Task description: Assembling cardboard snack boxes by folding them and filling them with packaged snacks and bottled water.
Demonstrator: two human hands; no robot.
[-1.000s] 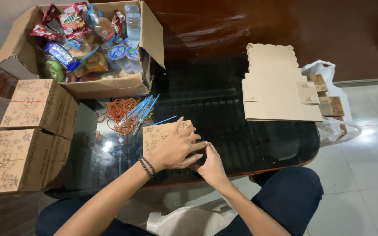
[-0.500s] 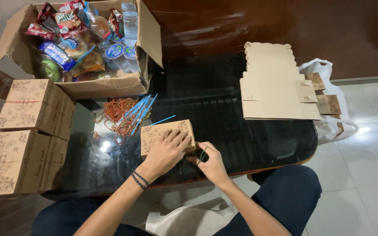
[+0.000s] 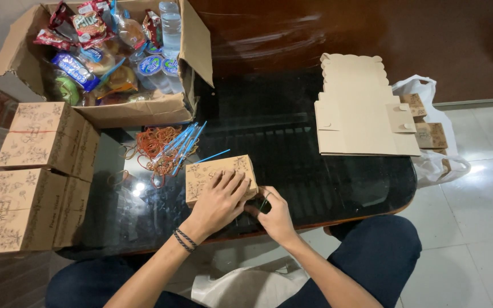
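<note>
A home turned small packing station: a dark glass tabletop (image 3: 315,188) with a wooden rim stands on pale floor tiles (image 3: 480,228) before a polished wood wall. An open carton (image 3: 144,108) brims with packaged snacks and water cups, beside stacked printed kraft boxes (image 3: 35,171), flat box blanks (image 3: 360,114) and loose rubber bands (image 3: 155,145).

Up and left of your hands you have the open carton of snacks and bottles (image 3: 138,108), rubber bands (image 3: 152,148) with blue straws (image 3: 181,147) nearer, flat cardboard blanks (image 3: 355,108) up right.
</note>
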